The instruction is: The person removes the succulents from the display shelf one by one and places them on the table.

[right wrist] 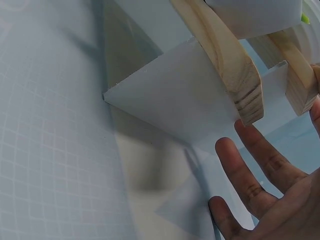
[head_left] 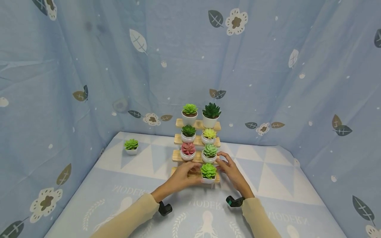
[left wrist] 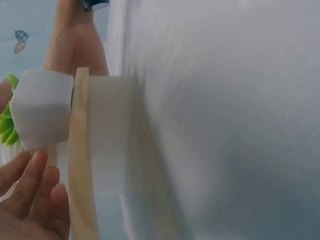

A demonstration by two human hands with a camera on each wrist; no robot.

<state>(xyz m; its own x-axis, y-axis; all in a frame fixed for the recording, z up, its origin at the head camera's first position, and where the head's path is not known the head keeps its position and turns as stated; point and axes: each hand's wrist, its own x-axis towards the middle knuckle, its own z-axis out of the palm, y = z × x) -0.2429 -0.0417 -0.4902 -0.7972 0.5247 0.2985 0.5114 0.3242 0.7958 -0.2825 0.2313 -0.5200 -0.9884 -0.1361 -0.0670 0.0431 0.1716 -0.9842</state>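
Note:
A bright green succulent in a white angular pot (head_left: 208,172) sits at the right of the lowest plank on a four-tier wooden plant stand (head_left: 177,155). My left hand (head_left: 182,178) pinches that white pot (left wrist: 42,110) from the left side, thumb and fingers on it. At the stand's right edge is my right hand (head_left: 232,170), its fingers spread. In the right wrist view one fingertip meets the end of a wooden plank (right wrist: 235,80). Just above, a pale green succulent (head_left: 210,151) stands on the second plank beside a red one (head_left: 188,150).
Higher tiers carry a dark green succulent (head_left: 189,131), a yellow-green one (head_left: 209,134), and two plants in taller white pots (head_left: 209,122). Another small green succulent (head_left: 131,146) stands alone on the table at the back left. A blue patterned curtain (head_left: 253,82) surrounds the table.

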